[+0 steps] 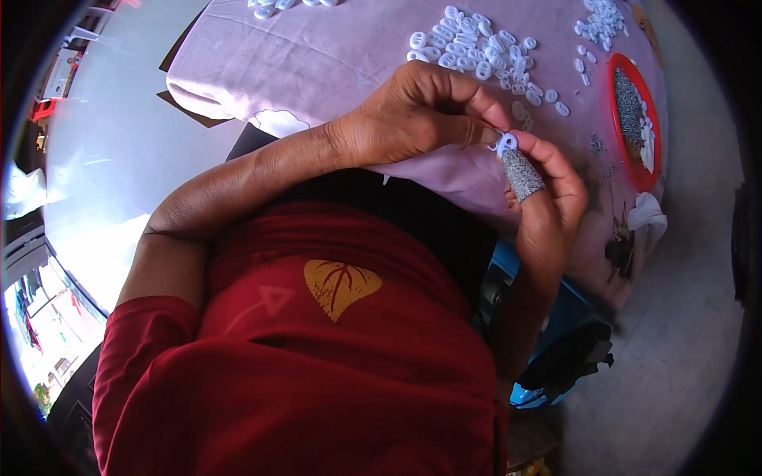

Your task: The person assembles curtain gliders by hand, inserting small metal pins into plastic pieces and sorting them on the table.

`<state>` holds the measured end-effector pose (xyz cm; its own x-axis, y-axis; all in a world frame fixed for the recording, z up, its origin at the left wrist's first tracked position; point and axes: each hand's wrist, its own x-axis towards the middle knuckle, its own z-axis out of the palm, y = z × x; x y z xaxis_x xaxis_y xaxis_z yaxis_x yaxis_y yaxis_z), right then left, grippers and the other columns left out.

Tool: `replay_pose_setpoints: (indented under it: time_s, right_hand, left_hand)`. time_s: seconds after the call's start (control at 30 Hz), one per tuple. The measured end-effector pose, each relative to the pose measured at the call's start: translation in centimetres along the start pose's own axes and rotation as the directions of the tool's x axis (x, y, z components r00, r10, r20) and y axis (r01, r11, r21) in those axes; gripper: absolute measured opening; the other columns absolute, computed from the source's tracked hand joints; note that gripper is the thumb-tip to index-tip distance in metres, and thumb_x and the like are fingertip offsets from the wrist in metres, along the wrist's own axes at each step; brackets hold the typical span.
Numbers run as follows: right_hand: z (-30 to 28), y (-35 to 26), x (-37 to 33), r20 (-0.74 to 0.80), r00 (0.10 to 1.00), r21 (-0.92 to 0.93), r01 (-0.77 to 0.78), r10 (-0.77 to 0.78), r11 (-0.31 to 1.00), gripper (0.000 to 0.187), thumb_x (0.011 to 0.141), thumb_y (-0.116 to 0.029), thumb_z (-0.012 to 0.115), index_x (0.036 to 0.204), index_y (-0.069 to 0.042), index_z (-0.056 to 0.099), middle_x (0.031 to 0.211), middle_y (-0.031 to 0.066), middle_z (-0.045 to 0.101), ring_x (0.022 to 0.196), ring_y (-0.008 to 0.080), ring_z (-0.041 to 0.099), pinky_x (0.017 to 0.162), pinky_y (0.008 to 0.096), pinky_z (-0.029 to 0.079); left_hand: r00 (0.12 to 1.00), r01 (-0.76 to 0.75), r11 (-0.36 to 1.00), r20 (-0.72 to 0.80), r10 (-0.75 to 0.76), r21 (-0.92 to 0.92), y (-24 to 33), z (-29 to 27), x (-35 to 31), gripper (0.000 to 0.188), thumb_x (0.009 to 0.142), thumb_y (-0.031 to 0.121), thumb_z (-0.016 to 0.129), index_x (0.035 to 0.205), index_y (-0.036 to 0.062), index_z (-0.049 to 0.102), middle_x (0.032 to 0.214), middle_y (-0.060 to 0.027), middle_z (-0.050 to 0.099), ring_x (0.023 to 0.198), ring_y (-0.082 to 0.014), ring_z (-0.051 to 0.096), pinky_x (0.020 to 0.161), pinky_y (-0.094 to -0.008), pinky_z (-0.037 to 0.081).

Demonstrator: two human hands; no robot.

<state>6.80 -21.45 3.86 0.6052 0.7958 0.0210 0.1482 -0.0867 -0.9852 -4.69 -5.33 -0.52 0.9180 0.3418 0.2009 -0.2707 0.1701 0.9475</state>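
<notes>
My left hand [429, 115] and my right hand [552, 178] meet over the near edge of a pink cloth. Between their fingertips is a small white plastic piece [506, 143] with holes in it. The right thumb wears a grey speckled finger sleeve [522, 174] and presses the piece from below, with the right forefinger curled behind it. My left thumb and forefinger pinch at its upper left side; anything finer between those tips is too small to make out.
On the pink cloth [317, 59] lies a pile of white oval pieces [476, 47], with smaller white pieces [602, 22] farther right. A red tray [615, 119] at the right holds many small grey metal parts [628, 103] and some white pieces. A blue container [556, 317] stands below the cloth.
</notes>
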Motion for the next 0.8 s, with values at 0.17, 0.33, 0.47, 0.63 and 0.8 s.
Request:
replay_pose_setpoints:
  time_s: [0.17,0.33,0.47,0.63,0.8]
  right_hand:
    - [0.1,0.1,0.2,0.007,0.999,0.016,0.05,-0.05,0.999,0.027,0.087,-0.001,0.057,0.112,0.001,0.067,0.084,0.0005,0.065,0.062,0.0026,0.048,0.055,0.0167,0.036]
    - [0.4,0.2,0.4,0.0,0.998,0.005,0.07,-0.07,0.998,0.028,0.087,0.001,0.055,0.112,0.002,0.068,0.084,0.0013,0.065,0.062,0.0029,0.048,0.055,0.0172,0.036]
    - [0.4,0.2,0.6,-0.011,0.997,-0.056,0.078,-0.079,0.995,0.029,0.087,0.002,0.055,0.112,0.002,0.069,0.084,0.0018,0.065,0.062,0.0033,0.049,0.054,0.0172,0.036]
    - [0.6,0.5,1.0,-0.024,0.997,-0.036,0.078,-0.079,0.996,0.03,0.087,0.004,0.054,0.113,0.002,0.069,0.088,0.0066,0.068,0.059,0.0039,0.05,0.052,0.0174,0.038]
    - [0.7,0.5,1.4,-0.028,0.999,-0.019,0.029,-0.029,0.999,0.033,0.085,0.007,0.051,0.112,0.002,0.069,0.091,0.0087,0.069,0.059,0.0048,0.051,0.052,0.0179,0.039]
  left_hand:
    - [0.995,0.1,0.993,-0.024,-0.102,-0.061,0.7,0.0,-0.1,0.012,0.089,0.005,0.07,0.1,-0.0005,0.071,0.093,-0.0056,0.072,0.084,-0.0089,0.065,0.076,-0.0233,0.054]
    - [0.994,0.096,0.992,-0.05,-0.101,-0.086,0.6,-0.1,-0.2,0.016,0.089,-0.003,0.065,0.105,-0.0024,0.067,0.094,-0.0086,0.07,0.086,-0.0098,0.066,0.068,-0.0218,0.051]
    - [0.994,0.087,0.994,-0.062,-0.09,-0.061,0.6,0.1,-0.3,0.015,0.089,-0.001,0.067,0.104,-0.0028,0.067,0.09,-0.0076,0.07,0.078,-0.0084,0.063,0.066,-0.0212,0.05]
    - [0.985,0.011,0.986,-0.166,-0.039,-0.164,-0.1,0.6,-0.4,0.01,0.088,0.006,0.072,0.096,-0.0003,0.07,0.082,-0.0034,0.07,0.069,-0.004,0.06,0.062,-0.0186,0.05]
    - [0.977,0.056,0.995,-0.202,-0.072,-0.082,0.6,0.7,-0.6,0.007,0.089,0.004,0.071,0.095,-0.0007,0.07,0.078,-0.0022,0.068,0.067,-0.0034,0.059,0.058,-0.0181,0.048]
